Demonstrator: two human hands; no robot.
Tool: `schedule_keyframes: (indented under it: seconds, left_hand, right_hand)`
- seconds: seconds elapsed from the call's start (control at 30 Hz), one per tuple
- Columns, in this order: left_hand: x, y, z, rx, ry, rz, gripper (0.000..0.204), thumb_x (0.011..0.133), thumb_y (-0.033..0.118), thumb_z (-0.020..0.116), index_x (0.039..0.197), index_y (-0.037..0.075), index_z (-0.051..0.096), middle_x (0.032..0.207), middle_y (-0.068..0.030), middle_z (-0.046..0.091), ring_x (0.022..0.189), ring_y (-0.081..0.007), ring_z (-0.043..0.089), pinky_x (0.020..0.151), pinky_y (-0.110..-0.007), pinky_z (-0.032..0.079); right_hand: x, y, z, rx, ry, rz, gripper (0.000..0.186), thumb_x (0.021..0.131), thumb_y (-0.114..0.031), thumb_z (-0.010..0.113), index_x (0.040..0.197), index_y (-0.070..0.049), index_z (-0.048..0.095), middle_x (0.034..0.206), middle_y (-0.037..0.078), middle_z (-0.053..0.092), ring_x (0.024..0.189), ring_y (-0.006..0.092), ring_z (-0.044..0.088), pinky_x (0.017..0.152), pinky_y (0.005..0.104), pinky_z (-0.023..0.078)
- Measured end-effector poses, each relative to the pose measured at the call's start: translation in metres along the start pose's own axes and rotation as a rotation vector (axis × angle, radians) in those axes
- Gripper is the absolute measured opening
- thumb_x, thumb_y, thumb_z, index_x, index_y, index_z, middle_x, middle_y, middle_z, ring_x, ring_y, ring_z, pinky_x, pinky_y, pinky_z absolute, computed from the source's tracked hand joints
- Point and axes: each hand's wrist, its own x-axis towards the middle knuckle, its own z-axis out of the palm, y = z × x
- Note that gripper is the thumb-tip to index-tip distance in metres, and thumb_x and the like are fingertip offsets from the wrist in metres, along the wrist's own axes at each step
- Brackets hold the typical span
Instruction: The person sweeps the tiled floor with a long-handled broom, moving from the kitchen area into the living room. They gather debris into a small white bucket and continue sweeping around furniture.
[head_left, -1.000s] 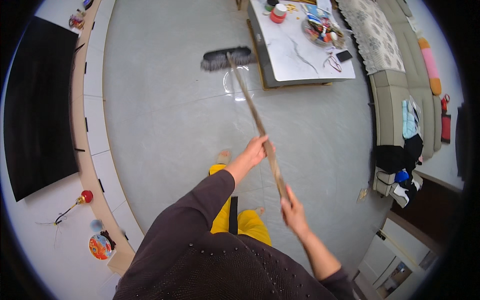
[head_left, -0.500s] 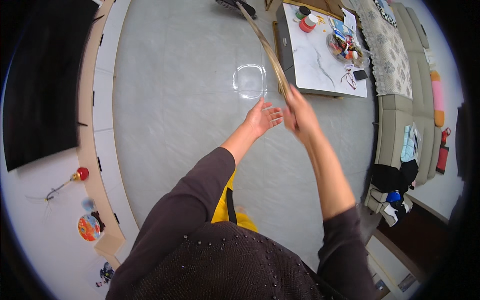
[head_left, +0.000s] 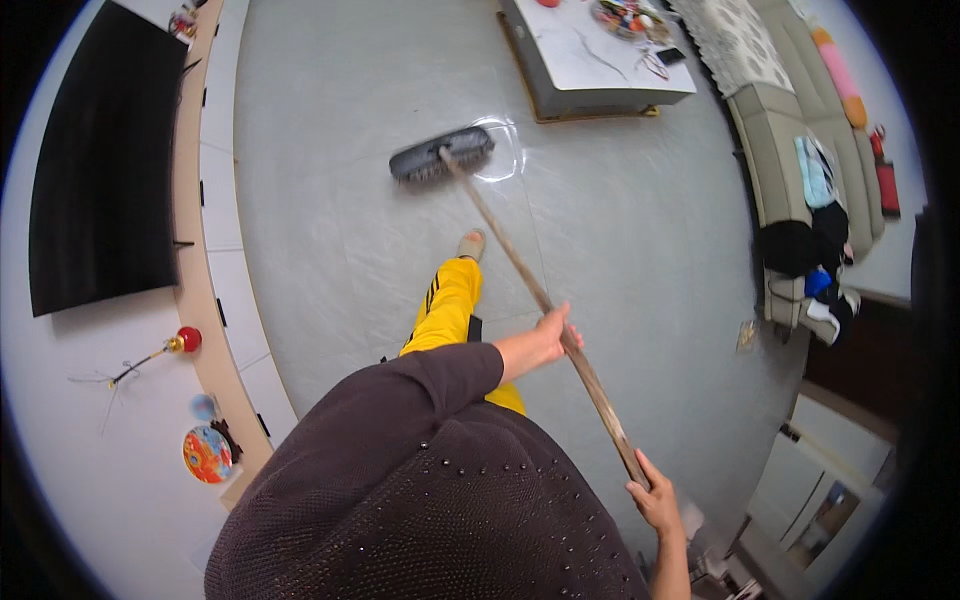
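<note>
A broom (head_left: pixel 515 262) with a long wooden handle slants across the floor, its wide grey head (head_left: pixel 425 158) down on the tiles ahead of me. Around the middle of the handle, my left hand (head_left: pixel 553 336) is closed, fingers wrapped over the wood. Lower right, near the handle's top end, my right hand (head_left: pixel 657 500) grips it too. The bristles are slightly blurred and lie beside a bright light reflection on the floor.
A marble-topped coffee table (head_left: pixel 590 75) stands ahead to the right. Along the right side runs a grey sofa (head_left: pixel 775 150) with clothes (head_left: pixel 800 245) piled on it. On the left is a long low cabinet (head_left: pixel 222 200) beneath a black television (head_left: pixel 115 170). A small packet (head_left: pixel 746 335) lies on the floor.
The broom head has come nearer from the far edge. My left hand, open and off the handle before, now holds it. My right hand has dropped toward the lower right.
</note>
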Motion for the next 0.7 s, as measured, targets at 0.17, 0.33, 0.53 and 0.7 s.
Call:
schedule_keyframes:
  seconds: [0.17, 0.33, 0.53, 0.7]
  left_hand:
    - [-0.039, -0.097, -0.04, 0.124, 0.126, -0.216, 0.045, 0.092, 0.032, 0.049, 0.124, 0.006, 0.031, 0.091, -0.0105, 0.046, 0.071, -0.027, 0.054, 0.066, -0.047, 0.054]
    - [-0.048, -0.094, -0.094, 0.233, 0.138, -0.295, 0.04, 0.094, 0.025, 0.046, 0.124, 0.004, 0.03, 0.098, -0.0125, 0.046, 0.077, -0.0269, 0.058, 0.069, -0.045, 0.055]
    - [-0.039, 0.001, -0.151, 0.209, 0.124, -0.291, 0.03, 0.093, 0.02, 0.048, 0.114, 0.004, 0.034, 0.089, -0.0138, 0.049, 0.074, -0.0289, 0.059, 0.068, -0.046, 0.055]
    - [-0.059, 0.119, -0.182, 0.169, 0.043, 0.029, 0.026, 0.091, 0.016, 0.049, 0.108, -0.001, 0.041, 0.08, -0.0141, 0.052, 0.065, -0.0284, 0.059, 0.058, -0.046, 0.054]
  right_hand:
    - [-0.11, 0.001, 0.0, -0.02, 0.027, 0.175, 0.053, 0.076, -0.013, 0.07, 0.126, -0.013, 0.052, 0.106, 0.016, 0.064, 0.093, 0.0144, 0.061, 0.079, 0.0274, 0.045]
    - [-0.126, -0.028, 0.031, -0.12, -0.029, 0.208, 0.048, 0.08, -0.016, 0.067, 0.126, -0.013, 0.053, 0.103, 0.015, 0.065, 0.085, 0.0154, 0.062, 0.076, 0.0278, 0.046]
    - [-0.082, -0.065, 0.132, -0.028, 0.031, 0.205, 0.044, 0.085, -0.018, 0.062, 0.127, -0.013, 0.051, 0.076, 0.007, 0.065, 0.06, 0.0119, 0.053, 0.062, 0.0275, 0.046]
    - [-0.019, -0.155, 0.224, 0.061, 0.008, 0.162, 0.046, 0.088, -0.017, 0.058, 0.132, -0.012, 0.045, 0.065, 0.0, 0.052, 0.057, 0.0076, 0.047, 0.054, 0.0239, 0.043]
